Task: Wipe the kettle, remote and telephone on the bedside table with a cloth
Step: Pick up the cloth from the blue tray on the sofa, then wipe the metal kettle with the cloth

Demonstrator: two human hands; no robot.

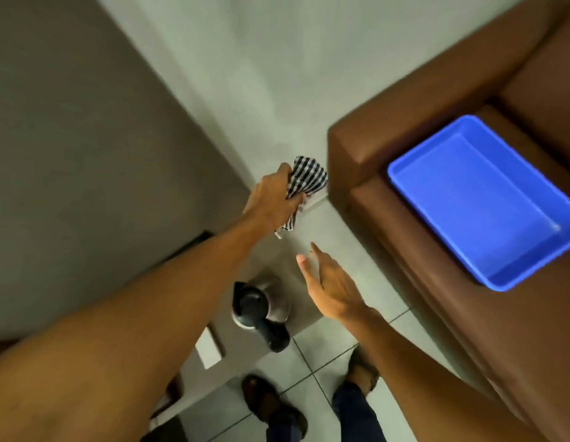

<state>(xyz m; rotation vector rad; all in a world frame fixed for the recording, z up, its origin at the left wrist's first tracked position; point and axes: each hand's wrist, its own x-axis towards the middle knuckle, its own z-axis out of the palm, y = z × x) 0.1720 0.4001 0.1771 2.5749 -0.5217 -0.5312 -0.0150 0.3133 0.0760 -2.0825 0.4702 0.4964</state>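
The kettle point(261, 301) stands upright on the bedside table point(304, 309), steel-bodied with a black lid and handle pointing toward the table's front edge. Above the table's far corner, the black-and-white checked cloth point(304, 183) hangs bunched.

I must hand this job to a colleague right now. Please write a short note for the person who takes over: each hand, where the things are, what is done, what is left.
Left hand: closed around the checked cloth, held up near the wall behind the bedside table.
Right hand: open, empty, above the table to the right of the kettle.
Kettle: stands upright on the table.
Remote and telephone: not visible in this view.
Blue tray: empty, on the brown sofa.
Done: cannot tell whether anything is wiped.
Left: wipe any of the kettle, remote and telephone not yet wiped.
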